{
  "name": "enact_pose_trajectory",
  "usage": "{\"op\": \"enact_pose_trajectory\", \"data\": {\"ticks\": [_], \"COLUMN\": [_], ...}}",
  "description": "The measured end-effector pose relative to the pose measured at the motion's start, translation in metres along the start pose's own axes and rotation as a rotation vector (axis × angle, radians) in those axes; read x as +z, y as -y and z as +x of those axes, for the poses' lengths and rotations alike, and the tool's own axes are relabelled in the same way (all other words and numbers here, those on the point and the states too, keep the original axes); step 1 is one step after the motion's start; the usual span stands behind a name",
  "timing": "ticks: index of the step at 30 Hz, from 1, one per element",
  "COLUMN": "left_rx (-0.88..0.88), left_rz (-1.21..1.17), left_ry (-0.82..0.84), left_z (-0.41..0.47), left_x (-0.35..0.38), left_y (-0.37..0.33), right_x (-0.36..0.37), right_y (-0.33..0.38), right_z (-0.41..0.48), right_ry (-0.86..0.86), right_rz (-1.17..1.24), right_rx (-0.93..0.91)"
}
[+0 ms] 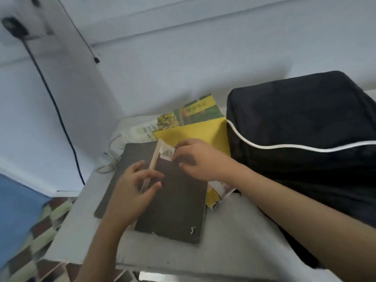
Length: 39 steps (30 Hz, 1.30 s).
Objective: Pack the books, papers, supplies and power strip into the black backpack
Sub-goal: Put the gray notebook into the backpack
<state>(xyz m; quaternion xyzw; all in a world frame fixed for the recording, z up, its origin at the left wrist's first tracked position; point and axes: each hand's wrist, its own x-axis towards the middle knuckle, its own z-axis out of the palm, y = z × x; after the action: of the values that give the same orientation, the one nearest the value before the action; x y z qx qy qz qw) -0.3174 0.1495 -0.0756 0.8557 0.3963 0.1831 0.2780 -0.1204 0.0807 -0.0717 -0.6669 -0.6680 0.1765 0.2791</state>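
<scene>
A dark brown book (175, 204) lies flat on the white table (234, 237). A thin wooden stick (153, 162) lies on its cover. My left hand (132, 196) holds the lower part of the stick between its curled fingers. My right hand (197, 159) pinches a small pale card (167, 153) at the stick's upper end. Yellow paper (203, 133) and a green-and-yellow book (189, 115) lie behind the dark book. A white power strip (120, 144) peeks out at the left. The black backpack (305, 139) with a white piping line stands at the right.
A black cable (59, 117) hangs down the pale blue wall at the left. Another booklet corner (217, 196) sticks out under the dark book's right side. A checked floor (40, 231) shows beyond the table's left edge.
</scene>
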Motion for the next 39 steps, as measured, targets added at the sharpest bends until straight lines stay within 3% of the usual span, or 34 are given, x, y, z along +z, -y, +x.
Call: {"op": "enact_pose_trajectory", "data": {"ticks": [4, 7, 10, 13, 19, 25, 29, 32, 35, 39], "left_rx": [-0.139, -0.056, 0.043, 0.013, -0.060, 0.070, 0.115, 0.059, 0.033, 0.000], "left_rz": [0.013, 0.084, 0.138, 0.089, -0.172, -0.488, -0.646, -0.709, -0.857, -1.218], "left_ry": [0.060, 0.043, -0.008, -0.004, 0.081, 0.203, 0.401, 0.502, 0.620, 0.432], "left_z": [-0.021, -0.027, -0.023, -0.016, -0.004, 0.023, 0.054, 0.076, 0.091, 0.099], "left_x": [0.010, 0.015, 0.004, -0.025, -0.091, -0.133, -0.126, -0.108, -0.088, -0.063], "left_y": [0.021, 0.025, 0.031, 0.026, 0.000, -0.032, -0.030, -0.026, -0.021, -0.017], "right_x": [0.008, 0.012, 0.017, 0.017, 0.006, -0.021, -0.045, -0.058, -0.068, -0.074], "right_y": [0.002, 0.003, 0.001, -0.001, 0.003, 0.001, -0.013, -0.020, -0.026, -0.037], "right_z": [0.027, 0.042, 0.051, 0.055, 0.056, 0.053, 0.041, 0.028, 0.015, -0.002], "right_ry": [0.006, 0.025, 0.004, -0.040, -0.056, -0.148, -0.116, -0.034, -0.062, -0.222], "right_rz": [-0.076, -0.089, 0.059, 0.244, 0.562, 0.860, 1.004, 1.030, 1.133, 1.202], "right_rx": [-0.048, -0.081, -0.066, -0.029, 0.010, -0.066, -0.004, 0.036, 0.068, 0.137]}}
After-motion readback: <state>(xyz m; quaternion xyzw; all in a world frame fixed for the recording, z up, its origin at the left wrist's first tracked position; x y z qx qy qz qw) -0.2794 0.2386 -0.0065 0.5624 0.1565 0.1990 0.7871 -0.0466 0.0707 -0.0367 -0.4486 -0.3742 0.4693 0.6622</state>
